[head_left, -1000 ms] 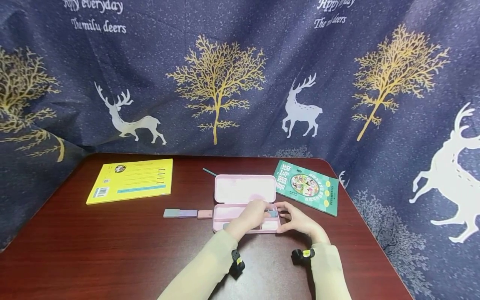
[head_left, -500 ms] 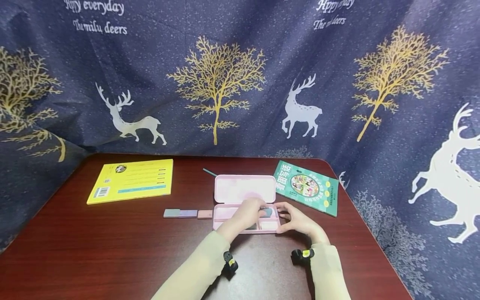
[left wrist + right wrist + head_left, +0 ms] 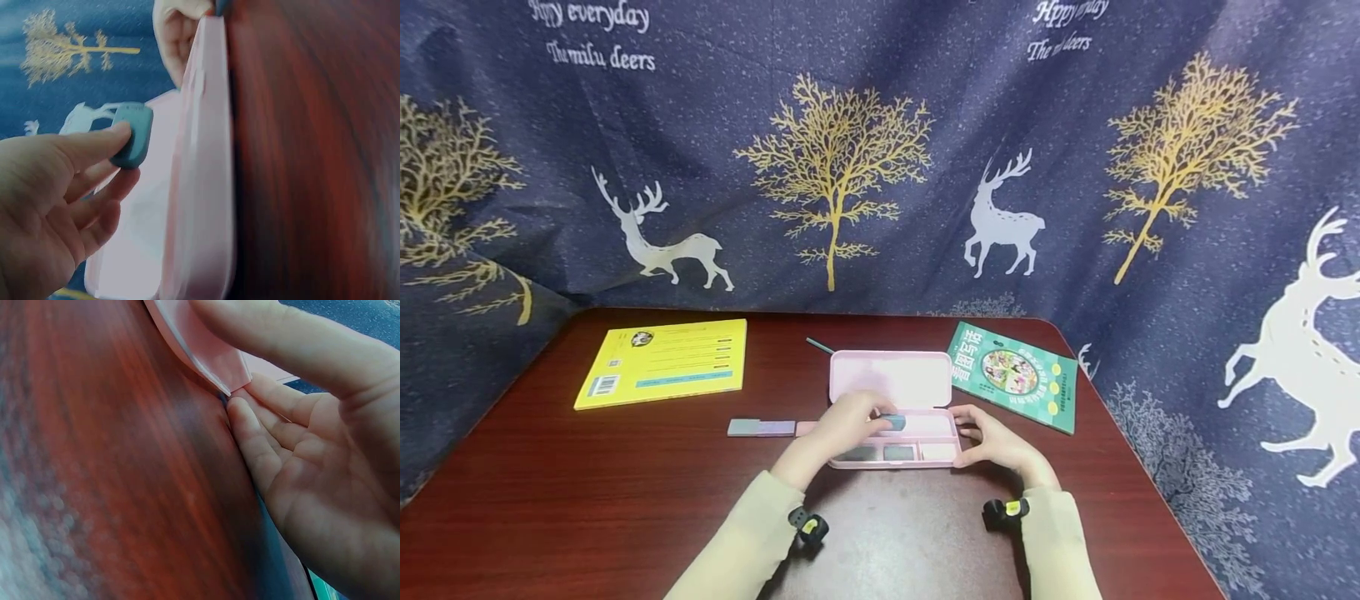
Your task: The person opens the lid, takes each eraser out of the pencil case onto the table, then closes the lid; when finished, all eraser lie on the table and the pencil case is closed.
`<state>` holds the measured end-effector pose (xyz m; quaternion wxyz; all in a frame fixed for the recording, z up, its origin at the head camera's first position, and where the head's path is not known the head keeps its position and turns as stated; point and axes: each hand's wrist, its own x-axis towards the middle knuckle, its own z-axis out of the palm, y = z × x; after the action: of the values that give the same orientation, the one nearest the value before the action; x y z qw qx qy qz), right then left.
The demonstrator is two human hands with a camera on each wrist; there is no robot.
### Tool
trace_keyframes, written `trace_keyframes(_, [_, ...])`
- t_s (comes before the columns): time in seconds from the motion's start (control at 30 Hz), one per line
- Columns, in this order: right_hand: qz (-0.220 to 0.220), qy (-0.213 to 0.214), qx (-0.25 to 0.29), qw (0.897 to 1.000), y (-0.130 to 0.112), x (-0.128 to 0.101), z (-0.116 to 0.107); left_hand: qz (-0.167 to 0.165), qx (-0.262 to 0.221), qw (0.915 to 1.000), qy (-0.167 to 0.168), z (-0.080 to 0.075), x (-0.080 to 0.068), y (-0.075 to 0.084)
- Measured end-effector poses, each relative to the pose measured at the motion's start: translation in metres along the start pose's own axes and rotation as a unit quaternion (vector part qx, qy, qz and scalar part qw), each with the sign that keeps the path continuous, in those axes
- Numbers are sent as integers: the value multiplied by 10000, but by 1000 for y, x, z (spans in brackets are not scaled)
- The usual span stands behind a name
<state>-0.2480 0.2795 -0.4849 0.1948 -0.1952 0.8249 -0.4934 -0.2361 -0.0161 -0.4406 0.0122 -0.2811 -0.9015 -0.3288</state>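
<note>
An open pink pencil case (image 3: 891, 377) lies on the dark red table (image 3: 625, 483), lid back, tray towards me. My left hand (image 3: 848, 421) hovers over the tray's left half, and its thumb and fingers pinch a small teal rounded block (image 3: 892, 422). The left wrist view shows that teal block (image 3: 132, 134) held just above the pink case (image 3: 200, 187). My right hand (image 3: 992, 437) grips the tray's right end. In the right wrist view its thumb lies over the case corner (image 3: 206, 350), with the fingers (image 3: 262, 437) against the side. Two dark pieces (image 3: 898, 452) and a white piece (image 3: 938, 452) sit in the front compartments.
A yellow book (image 3: 662, 360) lies at the back left and a green book (image 3: 1013, 375) to the right of the case. A flat grey-purple strip (image 3: 762, 427) lies left of the tray. A thin pen (image 3: 820, 344) sits behind the lid. Deer-print curtain surrounds the table.
My left hand has carried the teal block leftwards, from the tray's right side to over its middle-left. The right hand has stayed on the tray's right end.
</note>
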Motion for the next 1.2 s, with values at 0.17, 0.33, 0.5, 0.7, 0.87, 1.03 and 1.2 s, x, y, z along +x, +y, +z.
trace_keyframes(0.17, [-34,-10,76,10000,1,0,0,33,-47,10000,10,-18,-15,-18])
trace_keyframes(0.33, [-40,-10,64,10000,0,0,0,-113,-172,9997,-148,-36,-31,-41])
trace_keyframes(0.5, [-23,14,42,10000,-1,0,-1,-489,-372,9980,-151,-54,-46,-58])
trace_keyframes(0.7, [-24,-20,53,10000,-1,0,0,-799,-364,9961,-55,-71,-64,-78])
trace_keyframes(0.87, [-13,0,47,10000,-1,0,1,-1043,-338,9940,-14,-83,-77,-98])
trace_keyframes(1.03, [-52,23,61,10000,0,0,1,-1115,-278,9934,-34,-92,-90,-115])
trace_keyframes(1.2, [-39,43,27,10000,0,-1,1,-1211,-332,9921,-35,-101,-101,-126])
